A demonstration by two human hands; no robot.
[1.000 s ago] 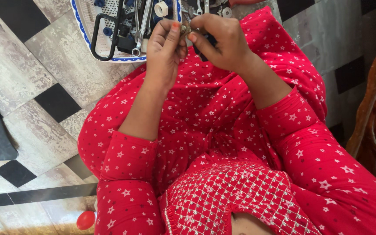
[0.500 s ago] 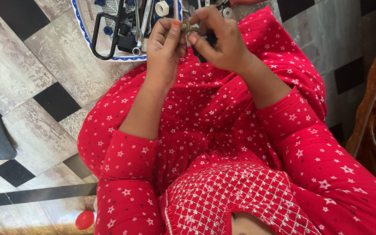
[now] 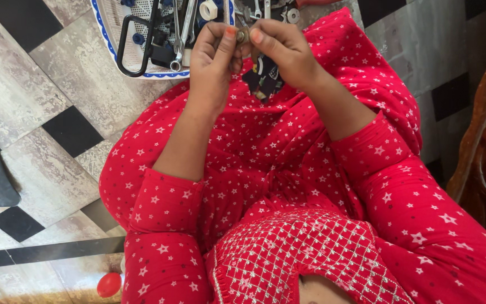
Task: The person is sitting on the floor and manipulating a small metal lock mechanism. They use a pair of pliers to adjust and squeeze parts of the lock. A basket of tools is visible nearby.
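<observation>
Head view: left hand [image 3: 214,56] & right hand [image 3: 281,48] meet, fingertips pinched together on a small grey metal nut-like part [image 3: 242,36] held between them, above the red star-print lap. Looks like fitting or turning the part by fingers; next likely needs steady twist, firm pinch. Just beyond hands: white blue-rimmed tray [image 3: 103,25] w/ metal spanners [image 3: 182,31]; nothing blocks.

Your outfit [image 3: 288,186] is bright red with tiny white stars all over, and the chest panel [image 3: 305,253] has a white diamond lattice stitched in. You've got orange-red polish on your nails [image 3: 230,32]. The floor [image 3: 46,118] is pale marbled grey with black squares, the tray [image 3: 103,25] is white with a blue rim, the little ball [image 3: 108,285] by your elbow is red
</observation>
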